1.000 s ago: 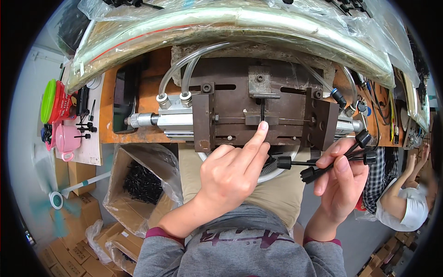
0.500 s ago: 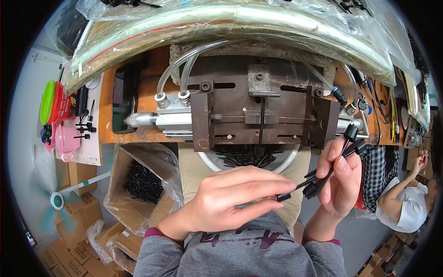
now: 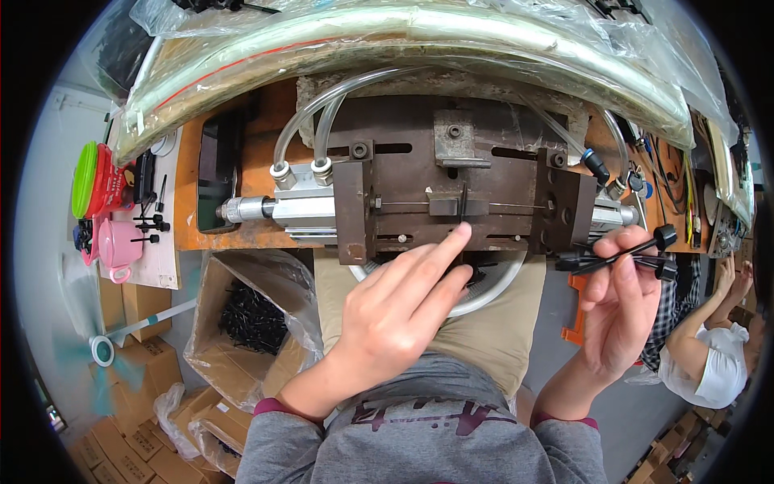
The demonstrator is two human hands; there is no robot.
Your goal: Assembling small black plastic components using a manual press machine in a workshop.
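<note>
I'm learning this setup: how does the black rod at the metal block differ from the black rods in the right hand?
The rod is single; the held rods form a bundle. The rod points away from the person at the metal block; the held rods lie mostly sideways in the right hand. All are thin and black.

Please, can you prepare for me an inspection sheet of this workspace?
Surface: wooden bench, partly covered by a dark metal fixture.
Job's things: thin black rod at the fixture's centre; several capped rods.
Clutter: pink cup, loose black parts.
Hands: left hand at the rod's near end, grip unclear; right hand holding the capped rods.
Cables: clear tubes, wires.
Surroundings: open carton, fan, co-worker.
</note>
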